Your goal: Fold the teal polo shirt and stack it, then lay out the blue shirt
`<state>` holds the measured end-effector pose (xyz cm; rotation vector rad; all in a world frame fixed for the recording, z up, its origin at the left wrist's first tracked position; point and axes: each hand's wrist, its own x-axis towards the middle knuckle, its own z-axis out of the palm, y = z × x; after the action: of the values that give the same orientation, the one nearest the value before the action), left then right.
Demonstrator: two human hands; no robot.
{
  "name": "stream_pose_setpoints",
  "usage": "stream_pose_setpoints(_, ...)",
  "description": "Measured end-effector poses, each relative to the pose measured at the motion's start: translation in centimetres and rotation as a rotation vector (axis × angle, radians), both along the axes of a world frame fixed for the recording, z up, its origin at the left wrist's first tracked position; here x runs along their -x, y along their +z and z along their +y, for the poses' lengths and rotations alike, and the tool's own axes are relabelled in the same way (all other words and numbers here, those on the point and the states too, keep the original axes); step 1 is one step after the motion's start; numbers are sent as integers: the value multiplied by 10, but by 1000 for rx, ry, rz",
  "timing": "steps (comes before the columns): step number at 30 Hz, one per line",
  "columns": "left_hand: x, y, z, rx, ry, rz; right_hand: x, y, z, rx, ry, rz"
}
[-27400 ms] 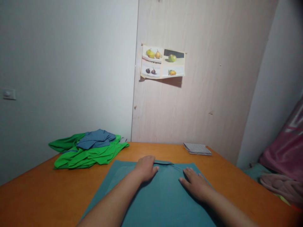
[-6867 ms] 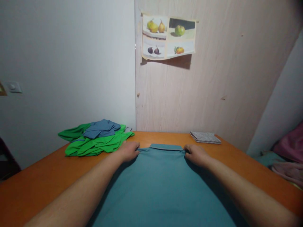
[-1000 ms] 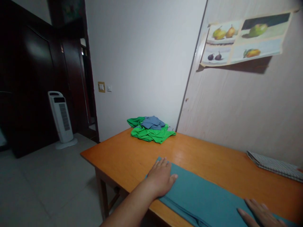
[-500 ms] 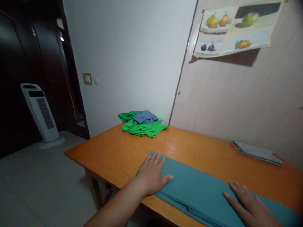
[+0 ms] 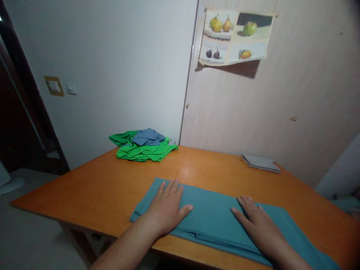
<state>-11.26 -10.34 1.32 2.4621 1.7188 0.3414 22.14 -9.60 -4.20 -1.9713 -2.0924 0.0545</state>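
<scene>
A teal folded cloth (image 5: 210, 210) lies flat along the near edge of the wooden table, its layers showing at the front. My left hand (image 5: 170, 206) rests palm down on its left part, fingers stretched forward and thumb out to the right. On the right part of the same cloth lies my right hand (image 5: 257, 223), also flat, with its fingers pointing ahead and to the left. Neither hand grips the fabric. Beyond my right hand, the cloth's right end trails toward the table's front edge.
At the far left of the table (image 5: 92, 187) sits a crumpled heap of bright green cloth (image 5: 146, 152) with a blue-grey cloth (image 5: 149, 137) on top. A folded grey patterned cloth (image 5: 260, 163) lies at the back right. Behind stands a wall with a fruit picture (image 5: 236, 39).
My view has turned to the right, so the scene sits further left. My left hand has moved inward from the cloth's left end. Both hands remain flat on the cloth.
</scene>
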Motion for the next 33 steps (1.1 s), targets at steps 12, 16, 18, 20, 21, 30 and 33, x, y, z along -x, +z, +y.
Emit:
stream_pose_setpoints(12,-39,-23,14,4,-199,-70,6,3,5,10,-4,3)
stream_pose_setpoints(16,-38,-17,28,0,-183,-45,11,8,23,25,11,0)
stream_pose_setpoints(18,-37,-15,35,2,-165,-33,13,10,31,34,21,-4)
stream_pose_setpoints(20,-36,-14,40,4,-153,-14,14,13,38,50,33,-3)
stream_pose_setpoints(21,-35,-14,42,8,-154,-6,13,14,39,62,37,-3)
stream_pose_setpoints(30,-58,4,54,-63,-185,-47,35,49,40,117,90,18)
stream_pose_setpoints(33,-80,0,59,-96,-239,-80,59,54,40,78,133,44)
